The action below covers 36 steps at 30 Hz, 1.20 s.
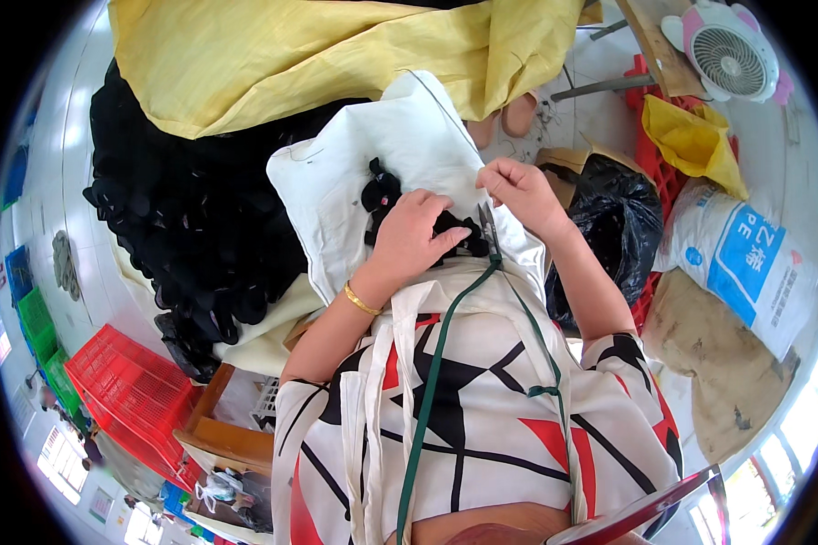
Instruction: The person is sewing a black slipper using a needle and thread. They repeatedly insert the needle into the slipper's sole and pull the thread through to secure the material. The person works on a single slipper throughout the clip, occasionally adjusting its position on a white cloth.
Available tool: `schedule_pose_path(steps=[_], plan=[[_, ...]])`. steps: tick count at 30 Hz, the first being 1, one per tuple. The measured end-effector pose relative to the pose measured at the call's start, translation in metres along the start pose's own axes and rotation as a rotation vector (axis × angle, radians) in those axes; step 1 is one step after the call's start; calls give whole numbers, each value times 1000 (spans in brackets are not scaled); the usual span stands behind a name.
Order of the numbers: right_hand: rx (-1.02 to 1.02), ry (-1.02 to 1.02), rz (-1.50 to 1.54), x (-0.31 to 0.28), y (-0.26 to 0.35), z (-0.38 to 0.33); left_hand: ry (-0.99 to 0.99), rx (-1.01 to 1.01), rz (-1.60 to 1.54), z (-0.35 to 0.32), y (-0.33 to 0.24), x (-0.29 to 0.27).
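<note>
A white cloth (336, 154) spreads at the centre, with small black fabric pieces (381, 191) lying on its middle. The pale tiled floor (74, 150) carries a crumpled grey cloth (64, 263) at the left, pink slippers (519, 116) on the far side, and a stained brown sheet (704, 350) at the right.

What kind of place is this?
It looks like a workshop, maybe one for clothes or fabric things: there's a big heap of black cloth-like pieces, a red plastic crate and little metal snips.
</note>
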State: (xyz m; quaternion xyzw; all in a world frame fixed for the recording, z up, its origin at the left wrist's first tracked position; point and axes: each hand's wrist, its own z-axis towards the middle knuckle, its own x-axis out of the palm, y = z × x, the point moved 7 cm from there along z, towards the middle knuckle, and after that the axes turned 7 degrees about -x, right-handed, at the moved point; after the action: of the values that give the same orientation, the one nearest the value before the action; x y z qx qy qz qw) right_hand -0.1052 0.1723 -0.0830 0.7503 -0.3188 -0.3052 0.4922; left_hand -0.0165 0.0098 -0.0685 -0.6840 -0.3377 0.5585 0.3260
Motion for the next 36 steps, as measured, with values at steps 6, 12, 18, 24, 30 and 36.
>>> schedule_pose_path(steps=[6, 12, 18, 24, 30, 36], plan=[[-340, 285, -594, 29, 21, -24, 32, -62, 55, -1, 12, 8], [-393, 174, -420, 49, 21, -18, -17, -280, -251, -19, 48, -6], [-235, -104, -151, 84, 3, 19, -275, -377, -204, -29, 68, -56], [-257, -162, 65, 81, 16, 44, -244, -327, 4, -42, 94, -34], [-13, 158, 176, 87, 14, 48, -278, -294, -368, -36, 66, -87], [-407, 251, -183, 100, 77, 36, 63, -347, -456, -25, 44, -101]])
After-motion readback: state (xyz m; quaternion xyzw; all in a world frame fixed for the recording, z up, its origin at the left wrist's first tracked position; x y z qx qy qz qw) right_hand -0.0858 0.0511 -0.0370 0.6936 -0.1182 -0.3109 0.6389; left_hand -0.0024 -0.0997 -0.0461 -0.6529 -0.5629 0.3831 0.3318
